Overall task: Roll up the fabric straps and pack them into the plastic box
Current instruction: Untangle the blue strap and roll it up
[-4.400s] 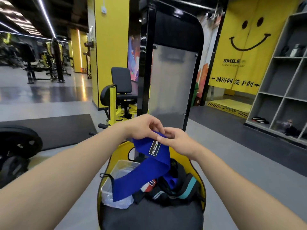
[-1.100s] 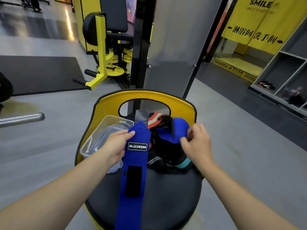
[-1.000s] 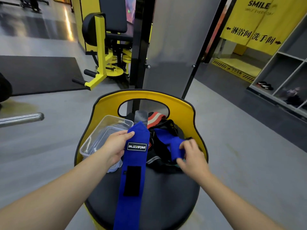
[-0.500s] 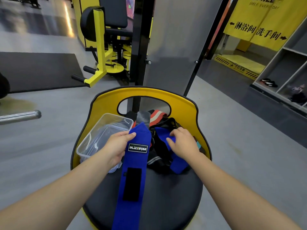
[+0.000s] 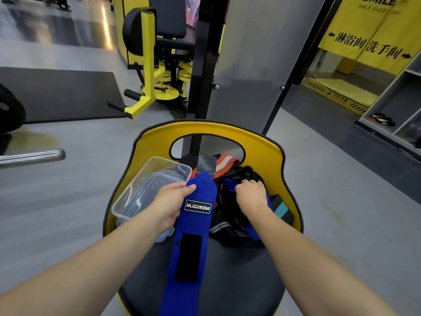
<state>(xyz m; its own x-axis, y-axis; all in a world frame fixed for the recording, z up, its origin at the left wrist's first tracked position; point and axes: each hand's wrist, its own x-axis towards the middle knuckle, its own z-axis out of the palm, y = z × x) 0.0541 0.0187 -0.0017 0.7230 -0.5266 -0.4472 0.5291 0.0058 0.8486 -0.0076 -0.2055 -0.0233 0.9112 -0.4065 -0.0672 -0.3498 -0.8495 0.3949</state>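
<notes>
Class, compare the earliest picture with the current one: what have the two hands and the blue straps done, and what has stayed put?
The blue strap, once held up by both hands, now lies along the black seat, pinned near its label by the left hand. The right hand let go and now grips a second blue strap on the pile. The plastic box stayed in place, with no strap in it.

— Where's the plastic box (image 5: 145,192)?
— On the seat (image 5: 227,270), far left, against the backrest (image 5: 268,151).
— And the long strap (image 5: 193,229)?
— Just right of the box, running lengthwise down the seat; the strap pile (image 5: 230,220) lies to its right
</notes>
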